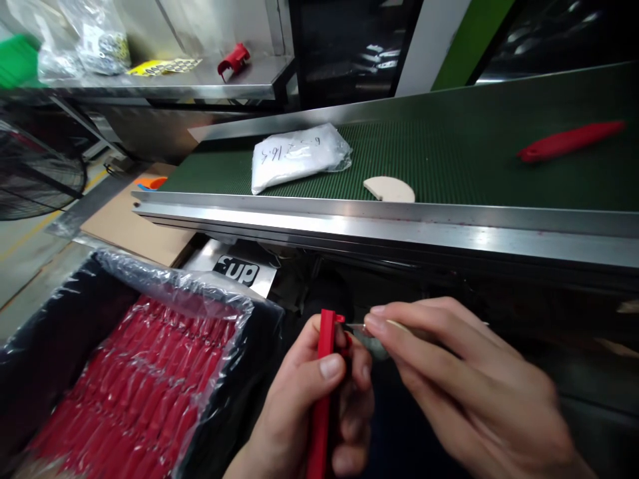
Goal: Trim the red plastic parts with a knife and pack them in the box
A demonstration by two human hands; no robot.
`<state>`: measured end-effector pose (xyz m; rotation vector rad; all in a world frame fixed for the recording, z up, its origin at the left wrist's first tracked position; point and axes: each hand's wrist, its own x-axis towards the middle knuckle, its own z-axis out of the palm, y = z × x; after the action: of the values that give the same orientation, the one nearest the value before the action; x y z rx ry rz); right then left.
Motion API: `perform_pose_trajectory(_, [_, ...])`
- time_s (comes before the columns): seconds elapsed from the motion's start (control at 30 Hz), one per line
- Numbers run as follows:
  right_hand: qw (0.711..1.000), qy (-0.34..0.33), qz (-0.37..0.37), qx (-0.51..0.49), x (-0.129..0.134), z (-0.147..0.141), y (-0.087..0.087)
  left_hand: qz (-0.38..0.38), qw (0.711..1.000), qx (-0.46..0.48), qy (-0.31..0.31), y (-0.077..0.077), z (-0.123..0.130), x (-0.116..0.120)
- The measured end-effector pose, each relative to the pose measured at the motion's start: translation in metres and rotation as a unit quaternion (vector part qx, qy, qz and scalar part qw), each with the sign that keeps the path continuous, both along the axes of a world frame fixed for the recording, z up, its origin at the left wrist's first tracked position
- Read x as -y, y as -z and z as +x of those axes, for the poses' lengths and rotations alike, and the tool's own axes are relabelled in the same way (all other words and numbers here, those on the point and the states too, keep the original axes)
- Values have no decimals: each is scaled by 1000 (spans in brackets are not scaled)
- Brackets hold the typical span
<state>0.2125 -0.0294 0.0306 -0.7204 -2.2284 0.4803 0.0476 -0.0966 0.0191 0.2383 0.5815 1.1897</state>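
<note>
Right hand (464, 379) nearest the lens, its grip pinched shut on a thin blade (356, 326) between thumb and fingers, tip at or very near the red piece's small side tab; contact cannot be confirmed. Left hand (292, 392) closed around the red piece (326, 339), held roughly upright, top end exposed; presumably the low wrap steadies it and leaves the tab reachable, while the fingertip pinch gives fine control. Containers: left of the left grip, a dark box (257, 346) with a see-through plastic liner (170, 286), holding rows of similar red pieces (144, 386). Beyond both grips, on the green belt (449, 159), a white plastic packet (299, 156) with handwritten figures; contents not identifiable. Farther off, upper left, plastic bags (104, 46) on a steel bench (214, 90), one holding small items.
</note>
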Motion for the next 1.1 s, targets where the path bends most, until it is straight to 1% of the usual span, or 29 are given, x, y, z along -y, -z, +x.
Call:
perform_pose_trajectory(0.1, [1000, -2, 1, -16, 1, -1, 2, 54, 997, 54, -4, 7, 4, 1])
perform_pose_trajectory(0.2, [1000, -2, -6, -13, 1, -1, 4, 77, 993, 92, -9, 14, 7, 2])
perform_pose_trajectory(0.33, [1000, -6, 0, -4, -1, -1, 9, 80, 991, 107, -5, 16, 8, 3])
perform_pose_trajectory(0.43, [1000, 22, 14, -3, -3, 0, 12, 99, 990, 103, 18, 16, 8, 3])
perform_pose_trajectory(0.5, [999, 42, 2, -11, -4, 3, 13, 114, 988, 99, 33, 17, 10, 4])
perform_pose_trajectory(0.57, [999, 33, -12, -14, -3, 6, 11, 114, 988, 105, 22, 18, 12, 4])
perform_pose_trajectory(0.67, [1000, 4, 3, 17, -1, 9, 8, 103, 987, 121, -8, 19, 15, 4])
perform_pose_trajectory(0.73, [999, 0, 20, 34, 1, 8, 6, 93, 989, 117, -6, 19, 16, 5])
perform_pose_trajectory(0.8, [999, 3, 39, 30, 2, 6, 7, 82, 991, 109, -4, 19, 17, 5])
perform_pose_trajectory(0.97, [998, 5, 56, 24, 2, 5, 10, 97, 988, 121, -7, 19, 17, 6])
perform_pose_trajectory(1.1, [996, 4, 79, 43, 2, 6, 12, 85, 988, 130, -1, 21, 16, 7])
